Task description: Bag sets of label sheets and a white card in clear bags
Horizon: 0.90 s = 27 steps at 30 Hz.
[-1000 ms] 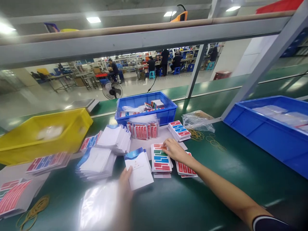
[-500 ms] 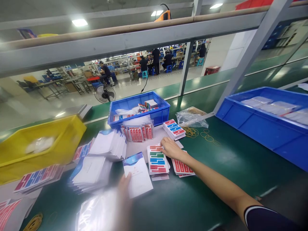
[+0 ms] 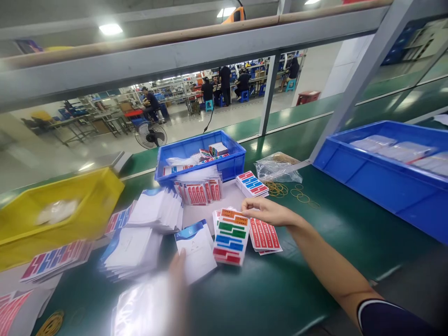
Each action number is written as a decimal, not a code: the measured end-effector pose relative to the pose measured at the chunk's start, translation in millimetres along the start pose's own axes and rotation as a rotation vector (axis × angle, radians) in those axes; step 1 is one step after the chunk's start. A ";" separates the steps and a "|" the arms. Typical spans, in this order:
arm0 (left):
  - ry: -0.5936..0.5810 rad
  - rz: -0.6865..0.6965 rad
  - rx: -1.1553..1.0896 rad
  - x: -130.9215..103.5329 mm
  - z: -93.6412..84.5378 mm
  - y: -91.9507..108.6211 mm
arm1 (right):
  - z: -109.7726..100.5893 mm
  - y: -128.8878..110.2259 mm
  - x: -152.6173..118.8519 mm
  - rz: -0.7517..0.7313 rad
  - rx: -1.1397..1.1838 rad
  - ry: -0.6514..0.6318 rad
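Sticker sheet (image 3: 229, 235): orange, green, blue, red strips.

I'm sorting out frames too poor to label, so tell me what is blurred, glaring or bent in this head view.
Head view: the left hand and the clear bag beside it are smeared by motion blur, as is the yellow bin; the right hand lifting the coloured sticker sheet is sharp; ceiling lights blow out and glare on the green table; the frame beams bow from wide-angle distortion.
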State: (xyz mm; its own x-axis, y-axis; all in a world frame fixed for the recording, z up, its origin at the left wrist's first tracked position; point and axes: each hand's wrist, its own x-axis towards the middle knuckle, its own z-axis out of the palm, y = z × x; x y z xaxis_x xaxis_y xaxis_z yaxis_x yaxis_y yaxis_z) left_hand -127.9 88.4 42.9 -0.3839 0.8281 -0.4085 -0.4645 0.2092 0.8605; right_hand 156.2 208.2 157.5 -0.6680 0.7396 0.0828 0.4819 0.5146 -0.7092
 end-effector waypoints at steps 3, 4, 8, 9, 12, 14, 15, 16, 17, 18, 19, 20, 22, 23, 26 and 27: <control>-0.059 -0.026 -0.011 -9.9 9.8 -0.4 | 11.6 -20.2 -2.8 -0.108 0.014 -0.087; -0.125 -0.061 -0.029 -13.7 13.8 -1.0 | 19.7 -25.2 -1.3 -0.134 0.000 -0.101; -0.342 -0.215 -0.110 -23.4 25.5 -8.5 | 55.7 -34.5 9.7 -0.129 -0.092 -0.040; -0.330 -0.205 -0.092 -23.9 26.6 -11.2 | 62.5 -34.7 12.3 -0.116 -0.119 -0.011; -0.293 -0.142 -0.001 -23.2 26.9 -18.0 | 71.8 -31.5 16.3 -0.087 -0.182 0.058; -0.305 -0.147 0.018 -23.1 26.3 -19.4 | 67.9 -25.4 14.5 -0.073 -0.211 0.096; -0.301 -0.153 0.014 -23.5 26.1 -19.1 | 63.3 -20.8 12.1 -0.061 -0.225 0.114; -0.291 -0.158 0.010 -24.2 26.0 -18.3 | 57.4 -15.0 8.7 -0.045 -0.240 0.130; -0.279 -0.162 0.007 -24.9 25.8 -17.1 | 50.7 -8.0 4.2 -0.026 -0.256 0.140; -0.266 -0.166 0.005 -25.6 25.6 -15.9 | 43.6 -0.1 -1.3 -0.005 -0.274 0.142; -0.255 -0.169 0.006 -26.2 25.4 -14.8 | 36.8 8.5 -7.8 0.016 -0.292 0.133; -0.248 -0.170 0.009 -26.7 25.2 -13.9 | 30.9 17.5 -15.0 0.037 -0.311 0.115; -0.247 -0.170 0.023 -27.1 24.9 -13.1 | 23.3 34.9 -30.6 0.088 -0.347 0.061; -0.249 -0.171 0.031 -27.1 25.0 -13.3 | 21.9 42.4 -38.2 0.116 -0.363 0.031; -0.247 -0.177 0.037 -26.7 25.9 -15.2 | 26.4 56.7 -56.7 0.194 -0.394 -0.061; -0.246 -0.179 0.035 -26.5 26.4 -16.0 | 29.7 58.5 -60.7 0.214 -0.404 -0.090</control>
State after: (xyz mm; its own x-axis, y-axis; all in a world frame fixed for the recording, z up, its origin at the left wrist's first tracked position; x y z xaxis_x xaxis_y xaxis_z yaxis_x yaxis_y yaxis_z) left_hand -89.2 76.9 48.0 -0.0919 0.8766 -0.4724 -0.4780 0.3774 0.7932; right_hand 208.1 180.6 90.2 -0.5670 0.8164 -0.1093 0.7849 0.4953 -0.3724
